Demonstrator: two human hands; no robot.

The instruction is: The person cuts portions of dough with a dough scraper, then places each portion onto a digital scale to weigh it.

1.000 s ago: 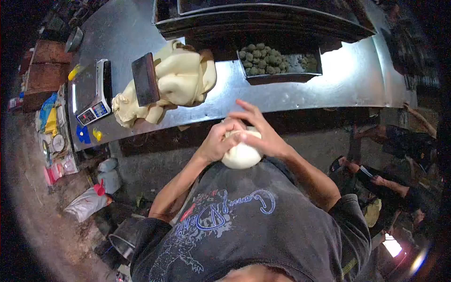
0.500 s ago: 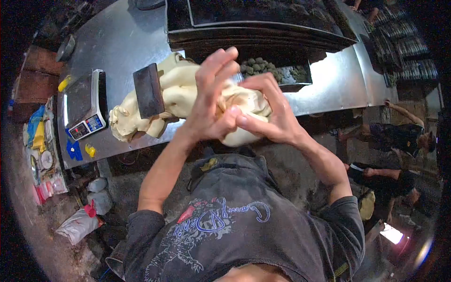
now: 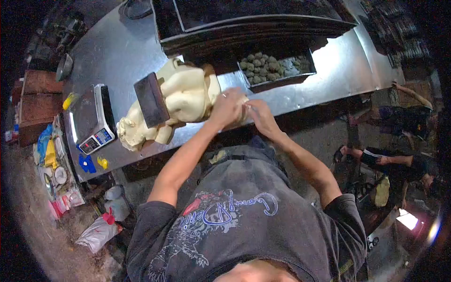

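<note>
Near the table's front edge, my left hand (image 3: 227, 110) is closed round a small piece of pale dough (image 3: 242, 101), mostly covered by the fingers. My right hand (image 3: 264, 120) pinches at the right side of this piece, its fingertips close to those of the left. Left of my hands lies a large, folded mass of pale dough (image 3: 185, 98) on the metal table (image 3: 123, 49). A dark, flat rectangular scraper (image 3: 151, 100) rests on the dough mass. Behind my hands, a dark tray (image 3: 282, 83) holds several greenish-brown balls (image 3: 260, 66).
A digital scale (image 3: 96, 136) stands at the left, with blue (image 3: 87, 163) and yellow (image 3: 102, 162) items nearby. Stacked dark trays (image 3: 253, 23) are at the back. Bags (image 3: 98, 232) lie on the floor at left. Two other people (image 3: 404, 162) are at the right.
My hands have moved down from a raised position towards the table and closed in around the dough piece. The fingers were more spread before. The whole view has shifted slightly.
</note>
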